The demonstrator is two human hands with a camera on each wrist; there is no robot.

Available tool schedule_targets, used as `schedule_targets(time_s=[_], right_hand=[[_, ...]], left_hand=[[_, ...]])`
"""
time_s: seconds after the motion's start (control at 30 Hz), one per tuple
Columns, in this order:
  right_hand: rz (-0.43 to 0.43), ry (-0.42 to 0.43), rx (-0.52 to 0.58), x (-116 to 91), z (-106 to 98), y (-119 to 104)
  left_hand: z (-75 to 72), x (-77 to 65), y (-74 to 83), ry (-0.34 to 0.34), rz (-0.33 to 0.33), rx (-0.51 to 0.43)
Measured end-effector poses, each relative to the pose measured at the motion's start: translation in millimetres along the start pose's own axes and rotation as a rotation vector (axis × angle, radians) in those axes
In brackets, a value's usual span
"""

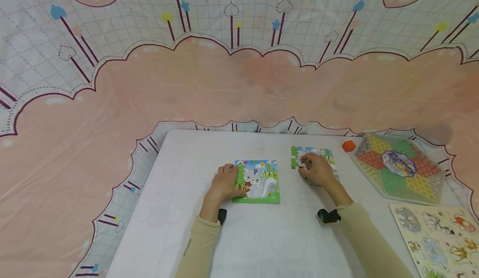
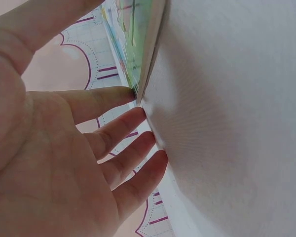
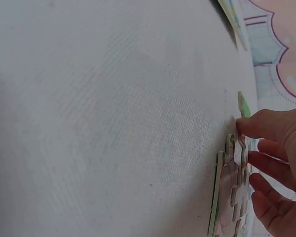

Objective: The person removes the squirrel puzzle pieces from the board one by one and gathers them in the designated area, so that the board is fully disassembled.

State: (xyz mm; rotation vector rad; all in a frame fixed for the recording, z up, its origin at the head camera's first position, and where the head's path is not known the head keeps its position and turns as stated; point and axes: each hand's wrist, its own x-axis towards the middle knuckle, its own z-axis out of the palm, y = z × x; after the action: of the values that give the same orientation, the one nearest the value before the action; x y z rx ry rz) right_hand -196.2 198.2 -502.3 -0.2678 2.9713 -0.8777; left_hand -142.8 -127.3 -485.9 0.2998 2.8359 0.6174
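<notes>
A square squirrel picture board [image 1: 262,182] lies flat near the middle of the table. My left hand [image 1: 223,183] rests at its left side, thumb reaching over the lower left part of the picture. In the left wrist view, the left hand's spread fingers [image 2: 108,131] touch down along the board's edge. To the right lies a jigsaw puzzle [image 1: 328,155] of the same style, partly covered by my right hand [image 1: 318,170]. The right hand pinches a jigsaw piece [image 3: 243,104] between thumb and fingers at the puzzle's left part; interlocking pieces [image 3: 227,185] show below it.
An orange block [image 1: 349,146] sits right of the jigsaw. Beside it is a clear hexagonal box [image 1: 398,166] of patterned coloured shapes. A cream animal board [image 1: 435,236] lies at the table's right front. The white table [image 1: 179,157] ends at a patterned cloth behind.
</notes>
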Motion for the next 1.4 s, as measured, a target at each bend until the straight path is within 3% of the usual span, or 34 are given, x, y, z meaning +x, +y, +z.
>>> schedule_targets(time_s=[0.33,0.63,0.77,1.03,1.2,1.4], right_hand=[[-0.051,0.055,-0.009,-2.9,6.5,-6.8],[-0.200,0.081,0.073,-15.0,37.6,-58.4],[-0.255,0.023,0.103,-17.3,51.7,-83.7],[-0.313,-0.196,0.067,-24.2,76.5,-116.5],[-0.357,-0.232,0.020,-25.4,82.5,-128.0],[-0.375,-0.255,0.042,-24.3,84.5,-134.0]], left_hand=[[-0.5,0.8,1.3,-0.010,-0.004,0.005],[-1.5,0.8,1.1,-0.023,0.000,-0.004],[-3.0,-0.2,1.1,-0.025,-0.001,-0.018],[-5.0,-1.8,-0.1,-0.030,0.024,-0.025],[-5.3,-2.4,-0.1,-0.046,0.021,-0.016],[-6.1,-4.0,-1.1,-0.055,0.030,-0.002]])
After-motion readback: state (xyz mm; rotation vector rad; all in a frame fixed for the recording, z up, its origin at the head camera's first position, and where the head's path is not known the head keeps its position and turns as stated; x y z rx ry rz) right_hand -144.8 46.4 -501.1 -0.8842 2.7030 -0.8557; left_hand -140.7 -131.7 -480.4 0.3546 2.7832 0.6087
